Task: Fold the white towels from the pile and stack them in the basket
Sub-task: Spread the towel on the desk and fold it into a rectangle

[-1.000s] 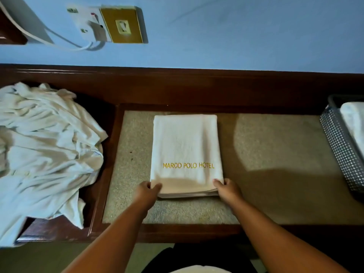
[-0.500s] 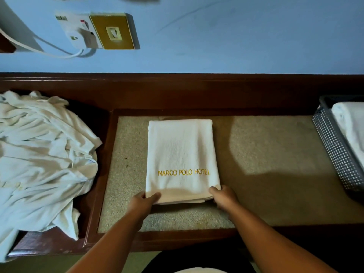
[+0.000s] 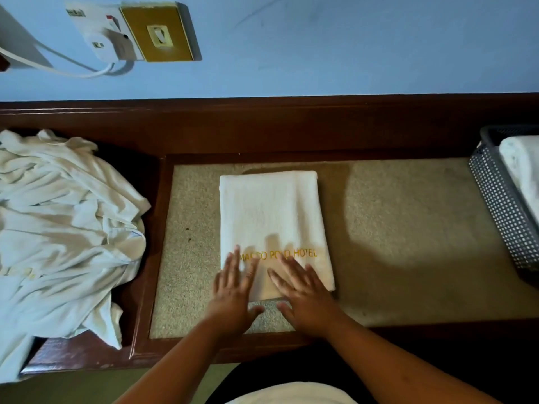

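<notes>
A folded white towel (image 3: 271,217) with gold hotel lettering lies flat on the speckled counter inset (image 3: 408,234). My left hand (image 3: 233,287) rests palm down on the towel's near left part, fingers straight and spread. My right hand (image 3: 303,290) lies flat on the near middle of the towel, fingers straight, partly covering the lettering. A crumpled pile of white towels (image 3: 64,234) sits on the left. At the right edge stands a grey perforated basket (image 3: 501,211) with a folded white towel (image 3: 522,167) inside.
A dark wooden frame (image 3: 262,126) runs along the back under a blue wall. A white plug with cable (image 3: 108,42) and a brass switch plate (image 3: 160,33) sit on the wall at upper left.
Both hands let go of the towel's near corners and now lie flat on top of it, fingers spread.
</notes>
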Demonstrator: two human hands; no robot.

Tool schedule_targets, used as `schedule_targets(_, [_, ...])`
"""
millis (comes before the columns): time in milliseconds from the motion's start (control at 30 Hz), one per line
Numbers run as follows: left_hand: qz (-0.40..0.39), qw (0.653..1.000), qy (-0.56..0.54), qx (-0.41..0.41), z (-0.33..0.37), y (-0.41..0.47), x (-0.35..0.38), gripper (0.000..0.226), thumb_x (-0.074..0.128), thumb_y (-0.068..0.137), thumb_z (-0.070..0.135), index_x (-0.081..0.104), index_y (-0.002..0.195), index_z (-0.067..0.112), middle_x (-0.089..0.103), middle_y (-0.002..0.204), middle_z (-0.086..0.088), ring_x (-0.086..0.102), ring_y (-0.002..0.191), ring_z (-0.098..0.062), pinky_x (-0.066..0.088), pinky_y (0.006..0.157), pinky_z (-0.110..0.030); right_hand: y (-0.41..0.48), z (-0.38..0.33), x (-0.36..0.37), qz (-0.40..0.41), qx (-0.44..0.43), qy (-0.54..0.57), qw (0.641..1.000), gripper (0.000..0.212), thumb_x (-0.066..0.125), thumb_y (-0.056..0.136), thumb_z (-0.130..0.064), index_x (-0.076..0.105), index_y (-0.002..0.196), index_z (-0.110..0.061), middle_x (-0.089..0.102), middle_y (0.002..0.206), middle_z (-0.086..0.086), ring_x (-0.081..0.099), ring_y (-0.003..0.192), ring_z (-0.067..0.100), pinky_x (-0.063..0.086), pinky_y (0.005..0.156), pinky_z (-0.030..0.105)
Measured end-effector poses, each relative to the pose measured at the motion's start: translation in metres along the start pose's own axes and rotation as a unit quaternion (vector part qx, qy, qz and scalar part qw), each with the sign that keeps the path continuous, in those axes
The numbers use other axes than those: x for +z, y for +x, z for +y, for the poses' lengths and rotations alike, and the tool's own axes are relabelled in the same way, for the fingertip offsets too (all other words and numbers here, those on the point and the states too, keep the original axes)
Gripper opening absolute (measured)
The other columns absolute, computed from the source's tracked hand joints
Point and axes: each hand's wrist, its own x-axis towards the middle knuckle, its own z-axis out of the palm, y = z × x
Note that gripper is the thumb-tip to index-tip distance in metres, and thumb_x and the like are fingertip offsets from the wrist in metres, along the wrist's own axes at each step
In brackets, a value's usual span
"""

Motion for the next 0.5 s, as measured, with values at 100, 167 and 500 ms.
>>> schedule_targets(100, [-0.093, 0.993, 0.051, 0.060, -0.011, 0.000, 0.023, 0.094, 0.040, 0.093, 0.070, -0.036, 0.145, 0.048, -0.053, 0.150, 0.005, -0.045, 0.141, -0.025, -0.010, 0.121, -0.058, -0.015, 0.017, 0.020, -0.066, 0.019, -0.044, 0.997, 0.090, 0.048, 0.084, -0.069, 0.021, 0.159, -0.027, 0.000, 0.168, 0.002, 0.008, 0.154, 0.024, 0.018, 0.115, 0.051])
schedule_targets(167, [-0.090, 0.993, 0.051, 0.064, -0.018, 0.000, 0.031, 0.093, 0.036, 0.091, 0.076, -0.034, 0.146, 0.048, -0.048, 0.154, 0.004, -0.047, 0.140, -0.019, -0.020, 0.116, -0.054, -0.021, 0.024, 0.022, -0.077, 0.035, -0.038, 0.996, 0.092, 0.040, 0.088, -0.075, 0.019, 0.160, -0.022, 0.004, 0.168, 0.005, 0.011, 0.153, 0.026, 0.017, 0.113, 0.047])
schedule_targets(500, [0.096, 0.994, 0.029, 0.046, -0.001, 0.061, -0.014, 0.078, 0.016, 0.102, 0.059, -0.014, 0.159, 0.016, -0.030, 0.164, -0.008, -0.026, 0.151, -0.027, -0.012, 0.122, -0.045, 0.056, 0.012, -0.021, 0.010, 0.102, 0.008, 0.995, 0.081, 0.017, 0.098, -0.065, -0.008, 0.159, -0.017, -0.027, 0.164, 0.004, -0.025, 0.151, 0.020, -0.011, 0.122, 0.041])
